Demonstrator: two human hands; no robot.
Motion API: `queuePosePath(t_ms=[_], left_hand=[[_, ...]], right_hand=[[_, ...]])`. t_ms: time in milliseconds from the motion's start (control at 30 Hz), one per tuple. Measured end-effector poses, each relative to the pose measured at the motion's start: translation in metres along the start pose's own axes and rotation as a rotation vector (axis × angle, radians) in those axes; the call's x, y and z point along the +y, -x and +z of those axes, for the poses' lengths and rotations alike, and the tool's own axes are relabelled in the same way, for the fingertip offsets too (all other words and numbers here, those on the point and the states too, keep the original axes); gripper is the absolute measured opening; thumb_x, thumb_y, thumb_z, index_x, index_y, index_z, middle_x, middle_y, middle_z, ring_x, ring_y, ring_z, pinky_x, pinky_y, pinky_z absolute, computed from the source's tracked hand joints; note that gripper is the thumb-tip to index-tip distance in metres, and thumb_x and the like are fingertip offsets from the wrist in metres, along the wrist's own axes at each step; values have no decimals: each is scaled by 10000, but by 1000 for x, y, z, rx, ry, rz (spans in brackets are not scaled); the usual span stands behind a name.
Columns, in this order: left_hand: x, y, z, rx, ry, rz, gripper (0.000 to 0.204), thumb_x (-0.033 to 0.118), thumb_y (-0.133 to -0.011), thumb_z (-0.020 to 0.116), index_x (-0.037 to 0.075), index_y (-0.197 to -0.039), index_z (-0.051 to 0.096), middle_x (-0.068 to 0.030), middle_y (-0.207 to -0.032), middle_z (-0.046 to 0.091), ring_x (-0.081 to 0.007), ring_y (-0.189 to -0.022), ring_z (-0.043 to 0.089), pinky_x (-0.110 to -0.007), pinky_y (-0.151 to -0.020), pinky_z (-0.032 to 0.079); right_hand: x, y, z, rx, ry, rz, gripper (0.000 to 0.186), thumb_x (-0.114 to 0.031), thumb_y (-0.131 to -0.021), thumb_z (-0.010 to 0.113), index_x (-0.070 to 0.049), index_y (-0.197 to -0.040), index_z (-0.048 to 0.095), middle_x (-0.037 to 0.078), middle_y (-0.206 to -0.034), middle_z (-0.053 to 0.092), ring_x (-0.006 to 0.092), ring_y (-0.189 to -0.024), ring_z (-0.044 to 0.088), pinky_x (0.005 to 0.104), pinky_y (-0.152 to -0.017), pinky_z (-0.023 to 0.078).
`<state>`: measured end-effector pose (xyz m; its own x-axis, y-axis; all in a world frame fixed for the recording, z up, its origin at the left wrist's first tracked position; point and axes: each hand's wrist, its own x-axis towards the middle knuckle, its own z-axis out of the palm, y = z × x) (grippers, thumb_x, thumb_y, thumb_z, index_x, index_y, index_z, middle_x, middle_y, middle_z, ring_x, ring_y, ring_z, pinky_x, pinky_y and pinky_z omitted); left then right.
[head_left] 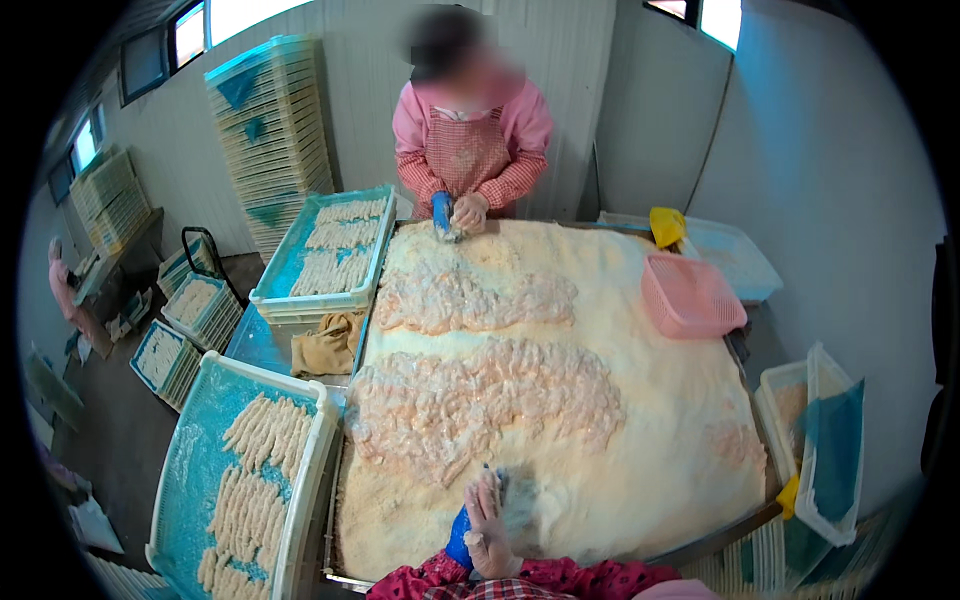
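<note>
My left hand (459,541) wears a blue glove and sits low at the near edge of the table. My right hand (487,520), in a thin clear glove, lies pressed over it, fingers pointing away. What is between the palms is hidden. Both hands hover over the bed of pale breadcrumbs (650,430) that covers the table. Just beyond my fingers lies a wide heap of pinkish raw pieces (480,400). To my left stands a blue-lined white tray (190,470) with rows of breaded strips (255,470).
A person in pink stands opposite, hands (455,213) together over the crumbs, near a second pink heap (470,300). Another filled tray (335,245), a brown cloth (325,347), a pink basket (690,295), white bins (825,445) and stacked trays (270,130) surround the table.
</note>
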<state>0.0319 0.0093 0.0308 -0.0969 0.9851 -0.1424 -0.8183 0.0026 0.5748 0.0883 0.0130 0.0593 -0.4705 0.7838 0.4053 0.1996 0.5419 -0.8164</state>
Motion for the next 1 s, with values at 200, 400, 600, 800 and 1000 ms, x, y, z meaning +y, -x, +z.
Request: queuePosePath(t_ms=[200,400,600,800,1000], left_hand=[[19,10,15,49,-231,224,693,420,-883,455,37,-1414,227,-121,-1472,216,-268,-1362,186,-359,-1117,113],[19,14,13,64,-280,254,674,423,-901,416,34,-1415,218,-120,-1471,216,-257,-1353,203,-361,-1113,129],[46,16,-62,224,384,-48,438,173,-971,370,72,-1391,298,-109,-1410,352,-197,-1284,364,-324,-1039,347],[73,68,-91,295,307,-166,455,229,-972,382,33,-1377,310,-94,-1431,324,-208,-1288,355,-316,-1045,336],[210,100,-103,488,-511,247,413,234,-991,343,10,-1337,372,-105,-1337,447,-156,-1238,411,-291,-1050,316]], right_hand=[[6,-2,10,38,-105,-21,899,-633,-878,189,115,-1375,142,327,-1431,110,449,-1349,75,463,-1102,65],[4,-11,-4,-76,-77,18,866,-621,-888,169,67,-1406,76,300,-1447,103,437,-1356,62,453,-1104,60],[66,-40,-66,-15,127,154,655,-328,-840,616,7,-1330,340,204,-1337,394,322,-1262,362,392,-1053,287],[157,-105,-160,-145,855,-37,94,-55,-775,523,-47,-863,556,145,-791,555,323,-773,554,428,-672,433],[162,-111,-196,-389,909,-167,122,-35,-674,581,-36,-793,558,158,-741,537,350,-745,518,426,-671,406]])
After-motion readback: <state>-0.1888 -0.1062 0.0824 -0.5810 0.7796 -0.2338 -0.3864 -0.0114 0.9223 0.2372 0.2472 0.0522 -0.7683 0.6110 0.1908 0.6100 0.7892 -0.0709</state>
